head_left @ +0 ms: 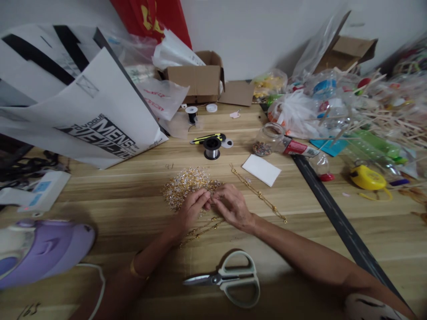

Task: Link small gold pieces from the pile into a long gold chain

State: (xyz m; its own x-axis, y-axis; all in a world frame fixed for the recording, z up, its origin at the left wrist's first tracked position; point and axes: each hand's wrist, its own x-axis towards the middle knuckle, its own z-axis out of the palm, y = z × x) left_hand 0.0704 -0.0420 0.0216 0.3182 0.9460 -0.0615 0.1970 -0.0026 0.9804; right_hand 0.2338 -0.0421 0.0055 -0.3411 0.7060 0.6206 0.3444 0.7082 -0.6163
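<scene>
My left hand [195,205] and my right hand [232,207] meet at the middle of the table, fingertips pinched close together. What sits between the fingers is too small to make out. Just beyond them lies a pile of small gold and clear beads [187,180], partly covered by my hands. A gold beaded chain [202,232] runs on the tabletop below my hands, one end passing under the right one. Another gold beaded chain [260,194] lies stretched out to the right. Nearer to me rest scissors [230,278] with pale handles, blades pointing left.
Beyond the beads are a wire spool [211,149], a yellow-black utility knife [207,138] and a white paper pad [261,170]. A glass jar [267,140] holds beads. At right sit a tape measure [368,178] and plastic clutter; at left, a purple iron [50,249] and a bag [90,106].
</scene>
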